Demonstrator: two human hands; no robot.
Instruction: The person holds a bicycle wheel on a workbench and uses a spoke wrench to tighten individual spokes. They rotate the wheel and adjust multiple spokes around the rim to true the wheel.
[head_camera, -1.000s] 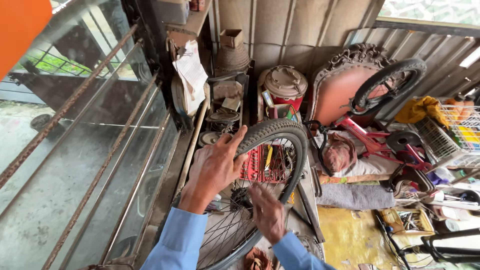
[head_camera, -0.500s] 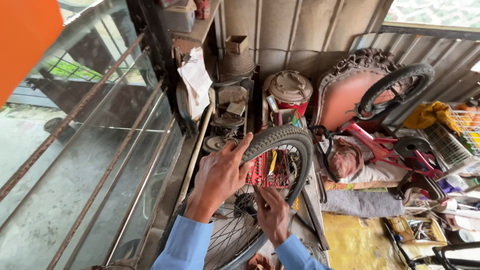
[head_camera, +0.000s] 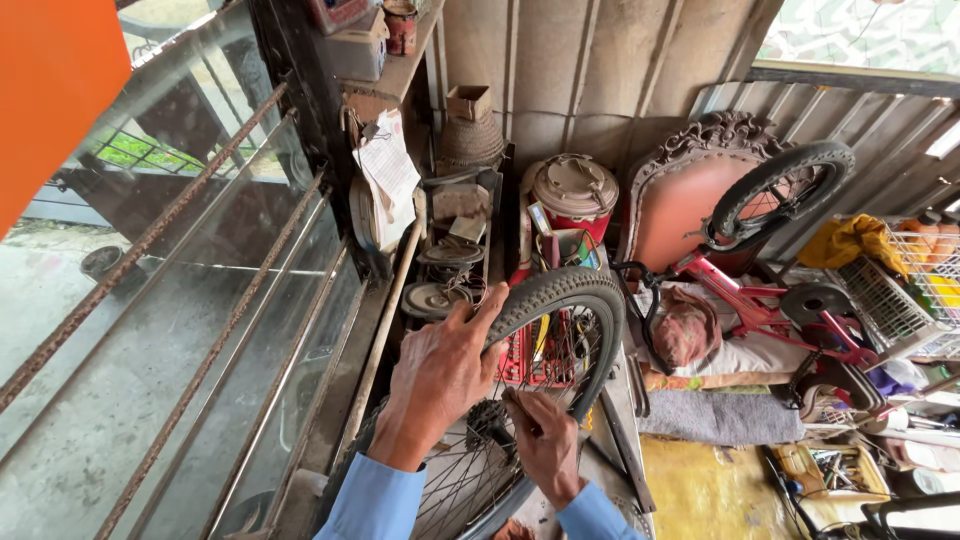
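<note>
Item: bicycle wheel (head_camera: 545, 330), black knobby tyre on a spoked rim, standing upright at lower centre, close in front of the wearer. Left hand (head_camera: 440, 375), blue sleeve, laid over the tyre's left upper curve, fingers (head_camera: 487, 305) spread wide and wrapped on the rubber, thumb toward the spokes. Right hand (head_camera: 545, 440), also blue-sleeved, inside the rim among the spokes (head_camera: 470, 480), fingers narrowed in a pinch on something small there (whether a spoke or a tool cannot be told). Just behind the wheel: a red crate-like rack (head_camera: 535, 355) seen through the spokes. Left of it: round metal discs (head_camera: 435, 295) stacked on a narrow shelf, beside a rusty barred window (head_camera: 180, 300). Right, on the floor: grey mat (head_camera: 715, 415), yellow sheet (head_camera: 705, 490). Further back: small red bicycle frame (head_camera: 745, 300) with a second, smaller tyre (head_camera: 780, 190) leaning on an ornate chair back (head_camera: 690, 190); red lidded container (head_camera: 573, 190); white wire basket (head_camera: 900, 290) far right; corrugated metal wall (head_camera: 600, 70) behind all.
</note>
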